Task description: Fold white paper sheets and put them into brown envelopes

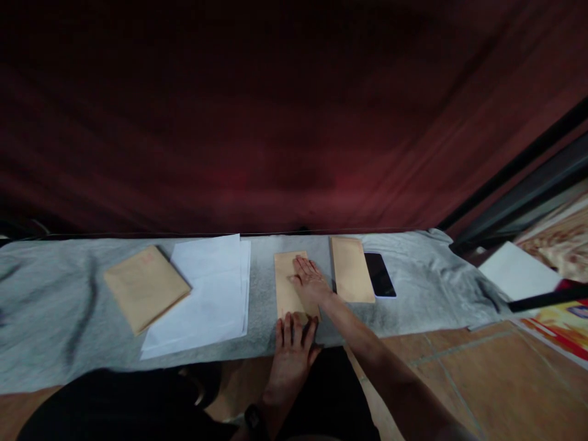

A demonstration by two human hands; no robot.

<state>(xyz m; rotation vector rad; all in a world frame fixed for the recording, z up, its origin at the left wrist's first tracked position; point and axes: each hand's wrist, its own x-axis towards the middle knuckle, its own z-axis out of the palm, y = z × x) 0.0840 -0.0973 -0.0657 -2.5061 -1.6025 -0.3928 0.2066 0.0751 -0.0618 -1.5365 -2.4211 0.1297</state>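
A brown paper envelope (285,278) lies flat and upright on the grey cloth in front of me. My left hand (293,349) rests on its near end, fingers spread and pointing away from me. Farther up the same envelope, my right hand (311,283) lies palm down with its fingers stretched out. Just to the right is another brown envelope (353,269), partly over a dark-screened phone (380,274). Left of my hands, white paper sheets (206,288) are spread out, and a stack of brown envelopes (144,286) overlaps their left side.
The grey cloth (41,306) covers a long, low surface. Behind it hangs a dark red curtain (294,122). Tiled floor (500,373) shows at the lower right, near a white flat board (519,269) and a colourful printed sheet (563,327). Dark bars stand at the right.
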